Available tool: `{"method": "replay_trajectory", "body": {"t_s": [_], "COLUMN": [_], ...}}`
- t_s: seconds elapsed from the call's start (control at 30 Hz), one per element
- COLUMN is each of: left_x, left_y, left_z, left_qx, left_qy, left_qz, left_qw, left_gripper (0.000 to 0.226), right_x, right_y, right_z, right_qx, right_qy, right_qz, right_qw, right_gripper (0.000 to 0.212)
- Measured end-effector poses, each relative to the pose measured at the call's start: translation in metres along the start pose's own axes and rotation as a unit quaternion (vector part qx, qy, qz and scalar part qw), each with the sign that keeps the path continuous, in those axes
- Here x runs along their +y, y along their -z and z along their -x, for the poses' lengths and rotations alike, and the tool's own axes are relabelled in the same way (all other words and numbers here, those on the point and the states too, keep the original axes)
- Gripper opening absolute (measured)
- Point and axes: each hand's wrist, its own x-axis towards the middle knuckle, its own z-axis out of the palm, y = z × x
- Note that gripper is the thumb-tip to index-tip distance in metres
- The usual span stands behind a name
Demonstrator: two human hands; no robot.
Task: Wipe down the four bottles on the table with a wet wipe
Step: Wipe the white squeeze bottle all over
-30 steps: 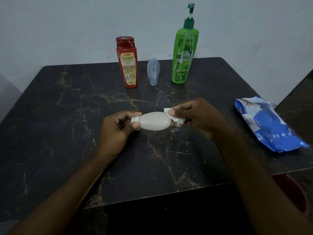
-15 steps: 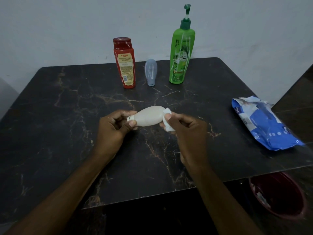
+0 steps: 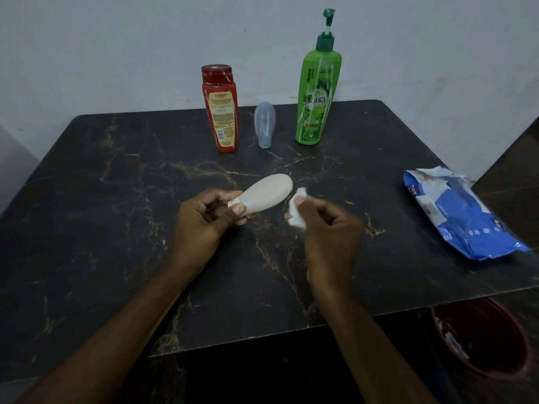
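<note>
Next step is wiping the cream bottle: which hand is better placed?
Right. The right hand grips the wet wipe just beside the cream bottle, apart from it; the left hand is occupied holding that bottle by its neck.

The right hand (image 3: 332, 228) is motion-blurred and hides most of the wet wipe (image 3: 299, 194); the left hand (image 3: 204, 220) covers the cream bottle (image 3: 267, 192) at its cap.

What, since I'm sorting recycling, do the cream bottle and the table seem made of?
Cream bottle: probably plastic, matte, with a smooth moulded shape and no glare. Table: dark marble or marble-look laminate, tan veins, dull sheen; which is unclear.
</note>
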Motion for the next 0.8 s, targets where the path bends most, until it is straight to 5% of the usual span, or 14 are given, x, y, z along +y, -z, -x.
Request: {"method": "replay_trajectory", "body": {"t_s": [0.13, 0.3, 0.5, 0.8], "left_x": [0.001, 0.000, -0.001, 0.002], "left_y": [-0.001, 0.001, 0.001, 0.003], "left_z": [0.000, 0.000, -0.001, 0.002], "left_qx": [-0.003, -0.001, -0.017, -0.019], "left_qy": [-0.001, 0.004, 0.000, -0.032], "left_qz": [-0.005, -0.008, -0.018, -0.074], "left_qw": [1.000, 1.000, 1.000, 0.997], "left_gripper": [0.023, 0.024, 0.024, 0.029], "right_x": [-0.002, 0.015, -0.009, -0.011], "right_y": [-0.007, -0.019, 0.018, 0.027], "right_z": [-0.005, 0.020, -0.025, -0.031], "right_qx": [0.007, -0.135, -0.056, -0.160], "right_qy": [0.042, 0.027, 0.043, 0.135], "right_qz": [0.033, 0.082, 0.063, 0.162], "right_qw": [0.999, 0.987, 0.996, 0.964], "right_gripper": [0.011, 0.009, 0.005, 0.024]}}
